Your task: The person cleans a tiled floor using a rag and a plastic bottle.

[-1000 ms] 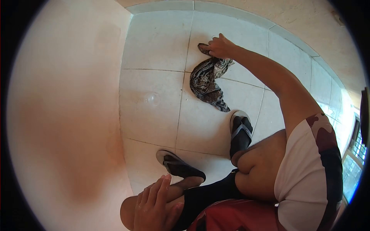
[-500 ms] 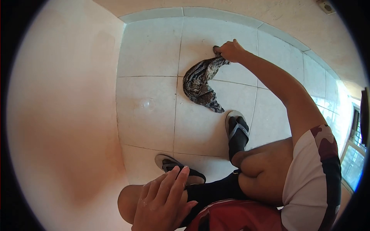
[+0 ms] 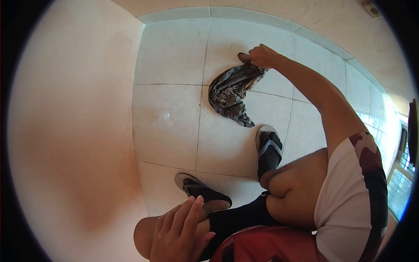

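A dark patterned cloth (image 3: pixel 229 94) lies bunched in a curve on the white floor tiles. My right hand (image 3: pixel 263 57) is closed round its upper end, and a short tip of fabric sticks out past the fingers. The cloth's lower end trails toward the toe of my sandal (image 3: pixel 269 146). My left hand (image 3: pixel 181 231) rests over my bent left knee at the bottom of the view, fingers stretched out and holding nothing. Pale wet-looking specks show on its skin.
A plain wall (image 3: pixel 74 131) rises close on the left. Another wall (image 3: pixel 279 19) with a tile skirting runs along the far side. My other sandal (image 3: pixel 187 183) stands near the left wall. A window (image 3: pixel 400 183) shows at the right edge.
My right hand has shifted slightly to the right with its end of the cloth, and the fabric near it is spread a little wider. The left hand stays over the knee.
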